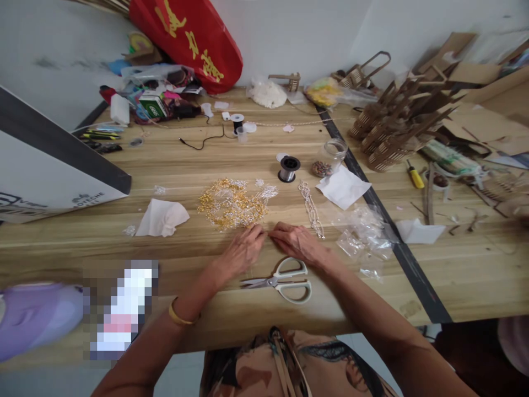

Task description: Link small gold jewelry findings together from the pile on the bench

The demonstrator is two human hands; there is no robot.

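My left hand and my right hand rest low over the wooden table, fingertips almost meeting. Both are pinched closed; whatever lies between the fingers is too small to make out. Just beyond my left hand spreads a ring-shaped heap of gold and silver beaded strands. Scissors with pale handles lie on the wood below my hands, blades pointing left and slightly apart. Past my right hand are a silvery chain and a black spool of thin wire.
A glass jar of beads stands beside a white paper sheet. Clear plastic bags lie to the right. At left are a crumpled tissue, a blurred-out phone-like object and a large box. Small woven baskets crowd the back right.
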